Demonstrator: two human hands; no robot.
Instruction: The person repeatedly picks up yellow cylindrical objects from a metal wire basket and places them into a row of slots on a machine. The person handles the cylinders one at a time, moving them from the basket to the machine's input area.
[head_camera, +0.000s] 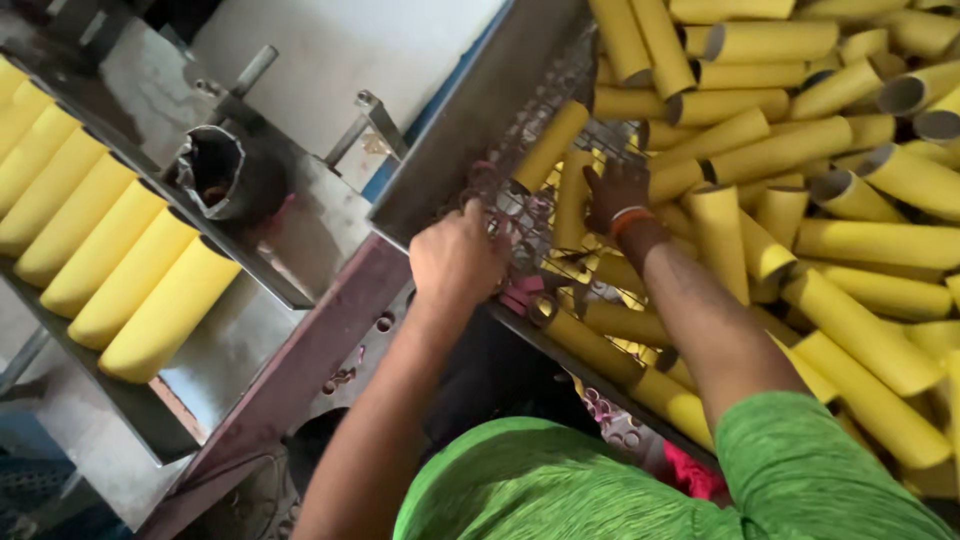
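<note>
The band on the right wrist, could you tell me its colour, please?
Orange, with a paler stripe: the wrist band shows in the head view.

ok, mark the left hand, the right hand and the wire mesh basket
left hand (458, 255), head view, back of the hand
right hand (612, 192), head view, back of the hand
wire mesh basket (520, 215), head view, bare mesh between the hands

Yellow tubes (800, 150) fill the bin (470, 120) up to its left edge; only the mesh (530, 215) corner stays open.
</note>
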